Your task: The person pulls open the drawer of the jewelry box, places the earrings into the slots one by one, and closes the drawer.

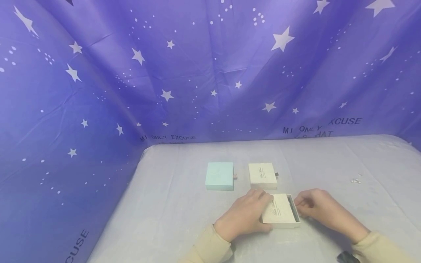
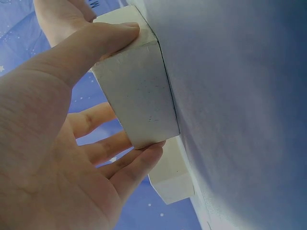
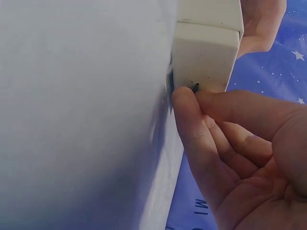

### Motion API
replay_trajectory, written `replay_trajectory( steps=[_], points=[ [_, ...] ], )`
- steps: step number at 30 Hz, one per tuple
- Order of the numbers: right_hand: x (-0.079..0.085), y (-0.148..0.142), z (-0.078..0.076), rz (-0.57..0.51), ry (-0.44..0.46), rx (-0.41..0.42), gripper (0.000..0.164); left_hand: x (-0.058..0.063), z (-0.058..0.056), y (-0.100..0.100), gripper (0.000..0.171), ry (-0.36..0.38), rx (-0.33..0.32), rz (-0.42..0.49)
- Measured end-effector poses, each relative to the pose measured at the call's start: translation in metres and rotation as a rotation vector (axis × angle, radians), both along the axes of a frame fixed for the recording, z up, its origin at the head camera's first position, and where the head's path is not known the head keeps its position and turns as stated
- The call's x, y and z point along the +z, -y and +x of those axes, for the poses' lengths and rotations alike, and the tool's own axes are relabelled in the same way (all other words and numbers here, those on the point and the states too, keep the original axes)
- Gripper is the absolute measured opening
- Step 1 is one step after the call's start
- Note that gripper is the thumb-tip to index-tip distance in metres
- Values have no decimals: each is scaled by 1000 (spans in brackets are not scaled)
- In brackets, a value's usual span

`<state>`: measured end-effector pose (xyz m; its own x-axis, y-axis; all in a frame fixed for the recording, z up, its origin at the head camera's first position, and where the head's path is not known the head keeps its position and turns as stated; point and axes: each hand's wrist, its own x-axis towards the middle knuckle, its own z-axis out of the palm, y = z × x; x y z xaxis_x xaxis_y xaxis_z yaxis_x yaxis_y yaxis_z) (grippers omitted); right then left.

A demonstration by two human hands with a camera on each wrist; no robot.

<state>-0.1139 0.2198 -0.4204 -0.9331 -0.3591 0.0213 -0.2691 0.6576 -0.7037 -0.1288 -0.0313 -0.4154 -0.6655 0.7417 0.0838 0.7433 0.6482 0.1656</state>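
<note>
A cream drawer-style gift box [image 1: 280, 209] lies on the table with its inner drawer [image 1: 294, 209] slid partly out to the right; something dark shows inside. My left hand [image 1: 248, 212] grips the box's sleeve from the left, thumb along the near side and fingers at the far side. At the drawer's right end, my right hand [image 1: 317, 206] pinches a small dark pull tab [image 3: 195, 87] between thumb and index finger. The left wrist view shows the box's plain end [image 2: 139, 96] framed by the left thumb and fingers.
Behind stand a second cream box [image 1: 262, 175] with a dark tab and a mint-green box [image 1: 219, 176] with a pink tab. Small shiny pieces [image 1: 356, 180] lie at the right. A star-printed purple curtain [image 1: 213, 73] hangs behind the table [image 1: 171, 208]. A black object [image 1: 348, 257] is near the right sleeve.
</note>
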Motion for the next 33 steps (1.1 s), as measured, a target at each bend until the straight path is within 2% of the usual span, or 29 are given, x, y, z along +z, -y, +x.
replay_trajectory(
  steps=[2, 11, 20, 27, 33],
  points=[
    [0, 3, -1, -2, 3, -5, 8, 0, 0, 0, 63, 3, 2, -2],
    [-2, 14, -4, 17, -97, 4, 13, 1, 0, 2, 62, 6, 1, 5],
    [4, 9, -2, 33, -77, 23, 11, 1, -1, 2, 62, 3, 6, 4],
    [13, -3, -3, 18, -172, -15, 33, 0, -1, 1, 64, -2, 5, -6],
    [12, -2, -4, -17, -280, 34, 49, -1, -1, 1, 64, -15, 4, -16]
  ],
)
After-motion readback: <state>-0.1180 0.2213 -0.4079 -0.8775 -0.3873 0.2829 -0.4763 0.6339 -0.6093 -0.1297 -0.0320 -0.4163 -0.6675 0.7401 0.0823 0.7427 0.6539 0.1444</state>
